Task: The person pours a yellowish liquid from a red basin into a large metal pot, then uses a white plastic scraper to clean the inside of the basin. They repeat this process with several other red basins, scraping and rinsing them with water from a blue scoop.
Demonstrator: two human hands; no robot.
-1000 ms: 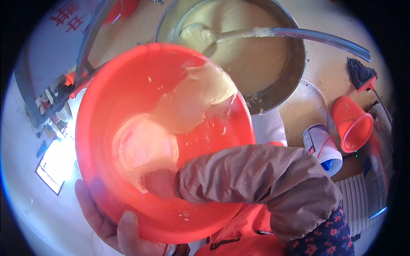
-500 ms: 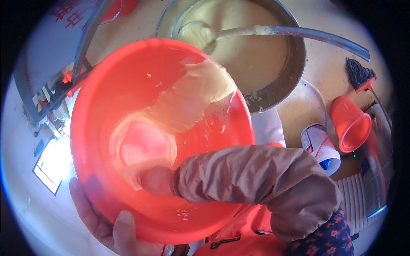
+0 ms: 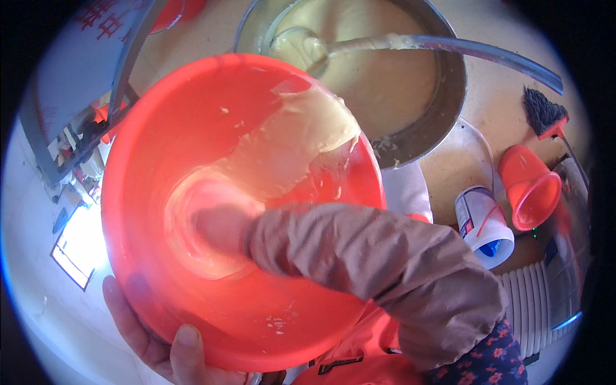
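Observation:
A large red plastic basin (image 3: 186, 128) is tilted in front of me, its inside facing up toward my view. My left hand (image 3: 157, 346) grips its lower-left edge, thumb on the near side and fingers behind. Inside, my right hand (image 3: 221, 221) presses against the bottom; motion blur smears its fingers. A brown sleeve covers that forearm, which crosses the basin's right rim. Thick cream-coloured batter (image 3: 289, 144) coats the upper right wall, with small flecks elsewhere. Just beyond stands a big metal pot (image 3: 449, 96) of the same pale batter, a long-handled ladle (image 3: 417, 43) resting in it.
To the right lie a white bucket (image 3: 484, 218) with blue inside and a red bucket (image 3: 527, 179). A black-bristled brush (image 3: 544, 114) is farther right. A dark-framed panel (image 3: 90, 70) rises at upper left, with another red container (image 3: 178, 14) behind it.
My right hand has swept from the basin's lower inner wall up and left across its bottom. The left hand keeps its hold, and the basin has barely shifted.

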